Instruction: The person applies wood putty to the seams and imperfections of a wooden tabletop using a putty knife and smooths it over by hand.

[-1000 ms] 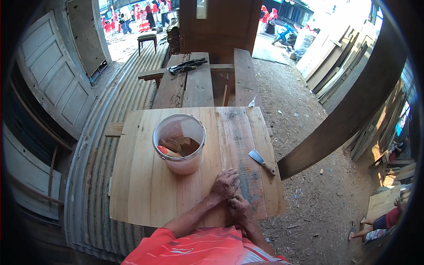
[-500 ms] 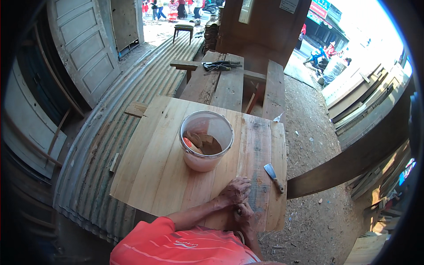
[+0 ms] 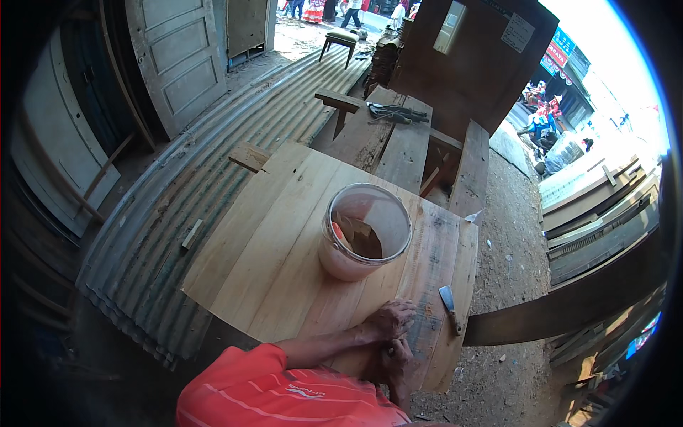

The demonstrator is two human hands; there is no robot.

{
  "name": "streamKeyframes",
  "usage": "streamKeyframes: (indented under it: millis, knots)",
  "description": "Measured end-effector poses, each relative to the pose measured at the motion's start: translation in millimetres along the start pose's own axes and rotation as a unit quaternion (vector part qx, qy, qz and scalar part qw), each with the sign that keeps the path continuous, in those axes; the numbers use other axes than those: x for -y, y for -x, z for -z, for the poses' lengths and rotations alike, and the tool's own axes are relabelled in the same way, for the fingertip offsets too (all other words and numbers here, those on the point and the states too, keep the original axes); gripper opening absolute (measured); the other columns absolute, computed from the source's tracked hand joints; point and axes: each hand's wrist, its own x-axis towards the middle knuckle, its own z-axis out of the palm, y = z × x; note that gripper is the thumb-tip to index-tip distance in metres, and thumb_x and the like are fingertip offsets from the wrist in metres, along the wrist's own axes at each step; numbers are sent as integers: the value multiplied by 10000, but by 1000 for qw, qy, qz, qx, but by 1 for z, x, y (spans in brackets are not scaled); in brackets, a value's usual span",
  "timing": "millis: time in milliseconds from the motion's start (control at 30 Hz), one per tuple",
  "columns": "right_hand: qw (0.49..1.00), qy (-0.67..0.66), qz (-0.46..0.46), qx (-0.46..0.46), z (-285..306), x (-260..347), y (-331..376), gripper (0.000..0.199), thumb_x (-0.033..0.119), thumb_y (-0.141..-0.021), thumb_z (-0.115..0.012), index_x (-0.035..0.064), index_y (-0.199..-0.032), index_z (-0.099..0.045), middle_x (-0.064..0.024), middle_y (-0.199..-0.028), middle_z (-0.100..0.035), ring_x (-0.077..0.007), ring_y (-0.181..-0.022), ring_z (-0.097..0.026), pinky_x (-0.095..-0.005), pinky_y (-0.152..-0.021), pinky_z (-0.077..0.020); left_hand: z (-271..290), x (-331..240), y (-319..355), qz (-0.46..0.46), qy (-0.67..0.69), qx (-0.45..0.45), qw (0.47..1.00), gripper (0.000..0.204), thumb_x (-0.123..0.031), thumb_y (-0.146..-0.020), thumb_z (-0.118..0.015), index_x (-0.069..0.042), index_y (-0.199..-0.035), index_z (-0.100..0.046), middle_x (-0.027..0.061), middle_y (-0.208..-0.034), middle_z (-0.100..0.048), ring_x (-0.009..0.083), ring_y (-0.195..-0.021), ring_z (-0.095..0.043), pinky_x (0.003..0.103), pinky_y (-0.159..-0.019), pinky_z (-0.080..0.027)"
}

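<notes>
My left hand [image 3: 393,319] is closed, fingers curled, low over a wooden panel [image 3: 263,263] of joined boards. Just below it my right hand [image 3: 396,354] is also closed, nearly touching the left. Whatever lies between the fingers of either hand is too small or hidden to make out. Beyond my hands a whitish plastic bucket [image 3: 348,266] stands upright on the panel, with brown material and something red inside. To the right of my hands lies a putty knife [image 3: 450,309] with a metal blade, near the panel's right edge.
Hand tools [image 3: 396,114] lie on a plank bench [image 3: 405,153] beyond the panel. Corrugated metal sheets [image 3: 178,206] run along the left. A dark curved board [image 3: 555,309] juts in from the right. A stool [image 3: 340,41] and a brown door [image 3: 469,71] stand farther back.
The whole view has shifted and tilted, so the panel and bucket appear farther right. Both hands stay closed and close together over the panel.
</notes>
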Motion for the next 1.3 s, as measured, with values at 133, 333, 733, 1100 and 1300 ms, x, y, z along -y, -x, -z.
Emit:
streamKeyframes:
  millis: [133,333,733,1100,1300]
  knots:
    - [1000,-18,-3,-6,-5,-5,1,125,155,-866,-747,89,-958,-694,-148,-961,-662,-404,-820,-689,-499,-694,-548,0,1,1,9,12,11,1000,286,-186,-957,-693,0,-1173,-714,186,-1310,-691,352,-1300,-612,477,-1167,-435]
    - [999,1,28,-27,-3,0,1,121,78,-818,-774,70,-924,-715,-129,-871,-637,-287,-731,-670,-392,-611,-532,0,1,1,7,15,11,1000,259,-175,-956,-692,-12,-1157,-713,173,-1298,-695,351,-1292,-616,479,-1164,-436]
    - [1000,-8,1,-27,5,19,2,116,113,-851,-733,65,-947,-686,-182,-925,-652,-421,-795,-672,-500,-680,-537,0,2,1,-14,-17,12,1000,257,-184,-964,-693,-19,-1159,-717,160,-1281,-707,340,-1292,-621,477,-1158,-446]
    - [1000,-11,13,-26,15,29,0,106,100,-858,-733,79,-950,-685,-163,-923,-647,-409,-786,-672,-498,-673,-533,5,-1,-1,-1,-21,25,999,255,-190,-954,-713,-20,-1144,-733,145,-1292,-708,348,-1321,-609,487,-1164,-444]
    - [999,-25,12,-33,12,32,3,117,114,-851,-749,94,-950,-689,-151,-917,-651,-399,-785,-677,-496,-674,-534,6,-2,3,10,-21,22,999,243,-181,-945,-724,-28,-1133,-741,143,-1304,-706,359,-1318,-612,489,-1149,-456]
